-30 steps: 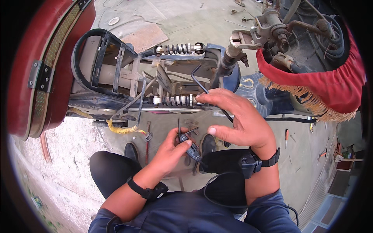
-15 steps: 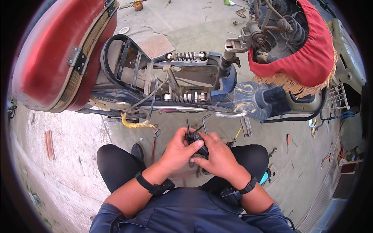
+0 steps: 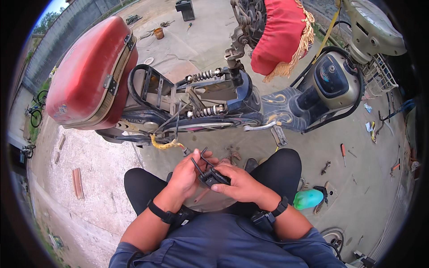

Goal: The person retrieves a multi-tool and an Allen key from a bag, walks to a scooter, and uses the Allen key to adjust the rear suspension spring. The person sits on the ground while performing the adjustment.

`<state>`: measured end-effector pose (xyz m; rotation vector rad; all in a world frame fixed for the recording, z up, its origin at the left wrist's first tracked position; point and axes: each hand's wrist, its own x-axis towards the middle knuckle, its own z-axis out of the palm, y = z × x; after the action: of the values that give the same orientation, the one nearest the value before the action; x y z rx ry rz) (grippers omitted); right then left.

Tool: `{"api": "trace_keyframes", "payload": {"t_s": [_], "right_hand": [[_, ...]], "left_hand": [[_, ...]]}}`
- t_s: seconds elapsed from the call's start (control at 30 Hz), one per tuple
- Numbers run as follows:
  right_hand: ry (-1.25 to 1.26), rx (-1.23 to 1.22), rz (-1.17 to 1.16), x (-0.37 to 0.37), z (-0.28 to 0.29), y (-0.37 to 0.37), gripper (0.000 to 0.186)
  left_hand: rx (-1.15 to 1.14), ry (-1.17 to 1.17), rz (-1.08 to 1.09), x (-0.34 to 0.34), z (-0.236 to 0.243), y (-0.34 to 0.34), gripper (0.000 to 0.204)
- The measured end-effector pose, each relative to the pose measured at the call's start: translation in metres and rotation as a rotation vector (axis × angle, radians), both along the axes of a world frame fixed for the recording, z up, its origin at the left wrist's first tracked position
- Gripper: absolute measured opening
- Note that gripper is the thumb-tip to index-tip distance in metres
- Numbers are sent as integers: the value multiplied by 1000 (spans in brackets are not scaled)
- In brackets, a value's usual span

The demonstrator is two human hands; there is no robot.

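Observation:
My right hand (image 3: 243,182) grips a black hex key set (image 3: 215,177), its thumb on top of the holder. Dark bent keys stick out of the holder toward the scooter. My left hand (image 3: 184,175) is closed around the other end, its thumb and fingers beside the keys; the undersides of those fingers are partly hidden. Beyond my hands, a dusty electric scooter (image 3: 243,107) stands sideways, with its seat under a red fringed cover (image 3: 280,38) tipped up. A yellow-wrapped cable (image 3: 164,144) with a connector at its end hangs from it, just past my left hand.
A red top box (image 3: 87,71) sits at the scooter's rear. On the right, a green bottle (image 3: 308,199) lies by my knee, and a screwdriver (image 3: 343,154) lies farther off. A brick-coloured strip (image 3: 77,183) is on the left floor. A black box (image 3: 185,10) stands far back.
My view has tilted up and shifted, showing more of the yard and the scooter's front. The hex key set has turned in my hands, its keys now leaning left.

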<state>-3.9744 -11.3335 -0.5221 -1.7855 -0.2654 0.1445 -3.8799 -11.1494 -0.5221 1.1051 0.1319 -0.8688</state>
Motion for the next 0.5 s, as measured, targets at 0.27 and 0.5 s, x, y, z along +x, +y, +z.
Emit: {"api": "trace_keyframes", "payload": {"t_s": [0.27,0.5], "right_hand": [[268,376,26,17,-25,14,37],[573,692,-223,36,-50,-4,50]], "left_hand": [[-11,-96,171,39,-13,24,32],[107,-355,234,122,-27,32,32]]}}
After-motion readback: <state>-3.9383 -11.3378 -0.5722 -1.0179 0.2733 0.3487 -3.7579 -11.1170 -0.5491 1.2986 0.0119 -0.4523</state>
